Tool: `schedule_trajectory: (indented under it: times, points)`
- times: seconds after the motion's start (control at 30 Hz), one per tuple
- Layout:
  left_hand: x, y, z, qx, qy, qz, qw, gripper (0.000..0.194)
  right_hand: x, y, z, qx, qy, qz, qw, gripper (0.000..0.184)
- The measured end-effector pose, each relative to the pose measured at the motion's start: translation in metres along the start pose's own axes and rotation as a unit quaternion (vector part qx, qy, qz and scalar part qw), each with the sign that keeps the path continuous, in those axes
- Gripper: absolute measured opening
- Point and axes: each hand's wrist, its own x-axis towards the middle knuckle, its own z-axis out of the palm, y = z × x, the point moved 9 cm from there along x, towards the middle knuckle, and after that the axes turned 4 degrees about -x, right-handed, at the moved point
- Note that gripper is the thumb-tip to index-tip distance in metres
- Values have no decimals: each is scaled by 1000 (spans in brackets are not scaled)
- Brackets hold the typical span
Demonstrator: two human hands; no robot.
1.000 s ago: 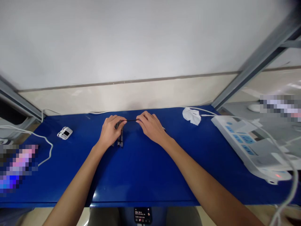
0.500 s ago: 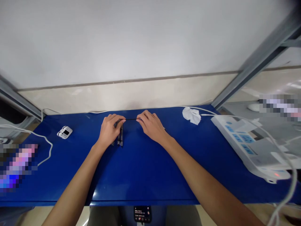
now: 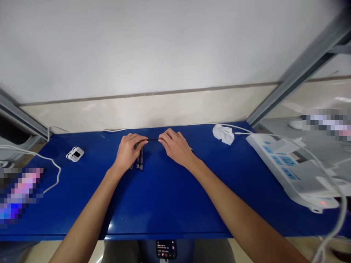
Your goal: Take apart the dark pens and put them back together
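Evidently I am partway through handling one thin black rod (image 3: 153,139): it is picked out and held, while several dark, pen-like sticks (image 3: 139,160) lie side by side on the blue table (image 3: 170,204), partly covered by my hand. Nothing shows that the rod is finished with or set down; whether its parts are joined or separate I cannot tell, since my fingers hide both ends.

The rod runs crosswise between my two grips, only its middle bare. My left hand (image 3: 128,150) has thumb and fingers pinched together on one end, and my right hand (image 3: 177,147) has its fingertips closed on the other. The sticks lie just under and beside my left hand; whether it touches them is hidden. A small tip (image 3: 191,148) shows past my right hand, too little to identify.
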Motion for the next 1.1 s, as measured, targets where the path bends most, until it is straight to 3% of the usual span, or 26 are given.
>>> schedule_trajectory:
  times: [0.23,0.47,0.7,0.87,1.1]
  points:
    - [-3,2,10,-32,-8,0,999,21,-1,-15,7,48,-40,-40,997,21]
    - [-7,11,23,-62,-27,-2,998,20,-4,-20,14,141,-62,-27,988,7]
    - [-7,13,22,-51,-25,-3,998,21,-4,-27,12,91,-58,-65,992,14]
    - [-4,15,10,-37,-8,-12,999,30,-3,-23,8,64,-31,-48,996,18]
    - [-1,14,5,-46,-11,-5,999,18,-2,-19,5,34,-27,-38,998,26]
